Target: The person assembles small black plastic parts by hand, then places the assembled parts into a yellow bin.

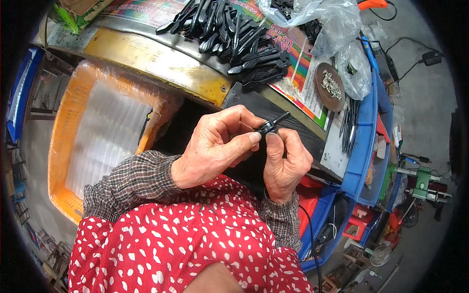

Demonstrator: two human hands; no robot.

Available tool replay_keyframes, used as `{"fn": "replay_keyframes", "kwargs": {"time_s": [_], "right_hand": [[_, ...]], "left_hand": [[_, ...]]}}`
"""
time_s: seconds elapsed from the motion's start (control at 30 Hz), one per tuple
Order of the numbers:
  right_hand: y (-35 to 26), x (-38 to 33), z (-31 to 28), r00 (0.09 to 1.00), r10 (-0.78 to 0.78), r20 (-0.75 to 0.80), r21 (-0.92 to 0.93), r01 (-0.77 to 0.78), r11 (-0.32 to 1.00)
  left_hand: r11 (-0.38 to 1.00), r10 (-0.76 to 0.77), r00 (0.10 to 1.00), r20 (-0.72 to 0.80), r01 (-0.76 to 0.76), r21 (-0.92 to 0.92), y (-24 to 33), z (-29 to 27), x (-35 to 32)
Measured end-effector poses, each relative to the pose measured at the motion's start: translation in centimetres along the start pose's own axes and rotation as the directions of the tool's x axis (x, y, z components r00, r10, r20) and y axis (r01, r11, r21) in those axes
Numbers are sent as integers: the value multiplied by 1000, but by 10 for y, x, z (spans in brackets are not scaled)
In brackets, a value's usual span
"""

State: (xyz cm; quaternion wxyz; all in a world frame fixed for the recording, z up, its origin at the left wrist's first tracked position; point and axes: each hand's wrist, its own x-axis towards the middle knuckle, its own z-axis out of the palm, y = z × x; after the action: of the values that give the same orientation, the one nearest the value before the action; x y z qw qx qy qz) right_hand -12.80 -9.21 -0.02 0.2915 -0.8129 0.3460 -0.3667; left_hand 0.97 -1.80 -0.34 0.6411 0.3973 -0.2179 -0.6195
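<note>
Between the fingertips of both hands is a small black plastic part (pixel 266 128) with a round body and a thin stem pointing up and right. My left hand (pixel 217 141) pinches its left side with thumb and forefinger. From the right, my right hand (pixel 286 158) closes thumb and fingers on the same part. Its lower portion is hidden by the fingers. Beyond the hands, a heap of black plastic pieces with flat, blade-like ends (pixel 229 34) lies on the bench. A round brown dish (pixel 322 97) holds small silvery screws (pixel 331 86) to the right.
An orange crate (pixel 61 141) lined with clear plastic stands at the left. Blue bins (pixel 359 161) line the bench's right side. Thin black strips (pixel 350 124) lie near the dish, below clear plastic bags (pixel 337 29). A green metal device (pixel 424 183) is at far right.
</note>
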Motion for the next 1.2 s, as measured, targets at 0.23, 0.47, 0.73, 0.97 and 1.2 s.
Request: {"fn": "replay_keyframes", "kwargs": {"time_s": [0.23,0.47,0.73,0.97,1.2], "right_hand": [[-3,-1,0,998,33,54,16,-34,999],[-9,4,-4,990,70,120,4,-71,997],[-6,-1,-5,989,99,113,57,-106,993],[-10,4,-3,945,285,160,283,-321,904],[-11,1,-4,931,315,183,437,-364,823]], "left_hand": [[1000,22,999,34,-23,13,-3,-3,0],[999,36,999,36,-36,2,-2,-2,-1],[999,38,998,40,-39,8,-4,-3,0],[998,31,999,31,-32,46,-1,0,-1],[999,31,999,12,-32,17,-2,0,-1]]}}
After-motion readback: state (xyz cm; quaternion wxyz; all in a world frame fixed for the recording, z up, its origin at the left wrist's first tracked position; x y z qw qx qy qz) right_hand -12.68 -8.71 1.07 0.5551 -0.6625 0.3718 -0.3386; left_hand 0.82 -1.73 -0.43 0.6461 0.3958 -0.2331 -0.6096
